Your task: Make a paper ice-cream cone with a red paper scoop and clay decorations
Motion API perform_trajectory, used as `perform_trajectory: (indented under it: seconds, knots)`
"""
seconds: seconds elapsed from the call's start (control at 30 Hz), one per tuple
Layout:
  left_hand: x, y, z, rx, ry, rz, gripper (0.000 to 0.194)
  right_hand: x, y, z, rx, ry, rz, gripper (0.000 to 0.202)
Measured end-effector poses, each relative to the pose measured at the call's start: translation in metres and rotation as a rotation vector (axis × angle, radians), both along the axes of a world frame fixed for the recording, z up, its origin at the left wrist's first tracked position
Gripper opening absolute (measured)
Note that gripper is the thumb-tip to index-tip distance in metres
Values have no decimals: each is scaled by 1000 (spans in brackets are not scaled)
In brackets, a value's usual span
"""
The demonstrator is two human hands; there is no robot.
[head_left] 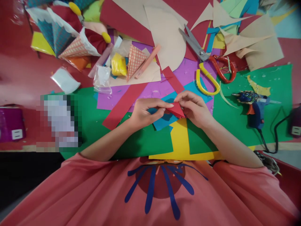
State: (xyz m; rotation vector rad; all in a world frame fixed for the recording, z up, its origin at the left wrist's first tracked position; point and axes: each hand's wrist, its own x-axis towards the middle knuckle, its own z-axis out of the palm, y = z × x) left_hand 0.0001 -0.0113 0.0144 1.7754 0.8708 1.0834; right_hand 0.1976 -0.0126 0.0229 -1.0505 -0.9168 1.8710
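Note:
Between both hands is a small folded piece of red paper, held above the sheets on the table. My left hand pinches its left corner between thumb and fingertips. On the other side, my right hand grips its upper right edge, the fingers curled around it. Beneath the hands lie a blue paper strip and a yellow paper strip. A long red paper strip slants away to the left of my left hand.
Scissors lie open beyond my right hand. A blue glue gun with a cord rests at right on green sheet. Patterned cones, clay packets and a beige paper semicircle lie at the back. A blurred-out object is at left.

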Motion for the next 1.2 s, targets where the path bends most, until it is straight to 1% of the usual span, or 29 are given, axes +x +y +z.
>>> perform_trajectory:
  seconds: [0.07,0.13,0.23,0.3,0.37,0.43,0.5,0.6,0.7,0.87,1.07,1.2]
  knots:
    - [0,1,-1,147,62,8,24,1,0,1,30,-73,11,26]
    - [0,1,-3,268,105,13,25,1,0,3,96,-164,46,36]
    - [0,0,-4,357,143,32,27,-1,-3,4,184,-245,66,39]
    - [0,-1,-3,317,132,35,27,-2,-5,3,234,-258,28,36]
    - [0,-1,0,214,93,28,27,-1,-7,2,310,-286,-9,29]
    - [-1,-1,1,111,74,32,26,-1,-8,0,414,-353,-31,23]
    - [-1,-1,0,71,87,53,21,0,-10,-2,519,-430,-41,18]
    - [0,0,-2,96,123,94,22,1,-11,-4,625,-498,-56,14]
    - [1,0,-3,123,141,112,23,1,-11,-5,673,-520,-69,11]
    - [0,0,-2,147,157,102,20,1,-12,-5,702,-545,-73,6]
    - [1,1,-1,247,188,104,19,0,-12,-4,726,-505,-59,5]
    - [1,0,-2,242,248,67,28,0,-12,-1,730,-504,-62,6]
